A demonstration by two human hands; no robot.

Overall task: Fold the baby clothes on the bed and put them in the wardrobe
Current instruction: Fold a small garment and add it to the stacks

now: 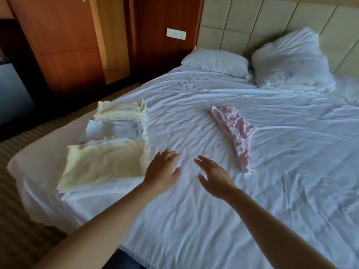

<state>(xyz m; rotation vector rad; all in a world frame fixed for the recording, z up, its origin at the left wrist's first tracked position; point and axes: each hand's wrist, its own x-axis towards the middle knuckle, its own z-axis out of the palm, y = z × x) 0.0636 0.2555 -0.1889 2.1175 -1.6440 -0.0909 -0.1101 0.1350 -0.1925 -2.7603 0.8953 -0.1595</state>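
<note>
Pink and crumpled, one unfolded baby garment (233,136) is lying mid-bed on the white sheet (194,220), far right of both hands. Three folded stacks are sitting in a row along the left edge: a cream stack (120,110) farthest, a white stack (116,130) in the middle, and a pale yellow stack (104,164) nearest. The left hand (162,171) is reaching just beside the nearest stack, with the right hand (213,176) near it. Each grip is standing apart, fingers straight, holding nothing. Two pillows are lying at the far end, a flat pillow (215,62) left of a plump pillow (291,61). The wooden wardrobe (58,45) is standing far left.

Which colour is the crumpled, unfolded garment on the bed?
Pale pink garment, seen in the head view.
</note>
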